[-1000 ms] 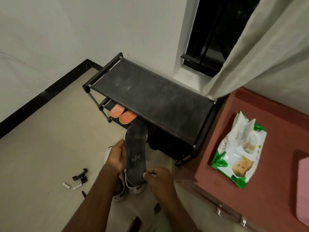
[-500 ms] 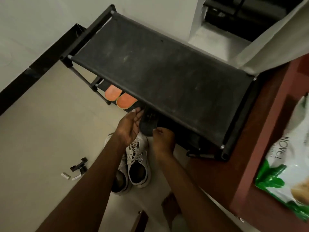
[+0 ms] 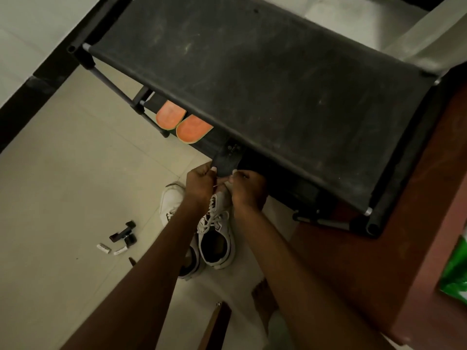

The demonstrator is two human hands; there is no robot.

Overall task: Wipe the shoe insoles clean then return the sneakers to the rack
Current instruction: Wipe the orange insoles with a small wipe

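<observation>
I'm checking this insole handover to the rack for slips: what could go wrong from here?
1. Both hands, left hand and right hand, pinch only the near end of the black insole; its far end lies under the rack top, so it might slide off the lower shelf unseen.
2. The sneakers sit right under the arms, by a bare foot; a step could kick them.
3. Small parts on the floor are a tread hazard.
</observation>
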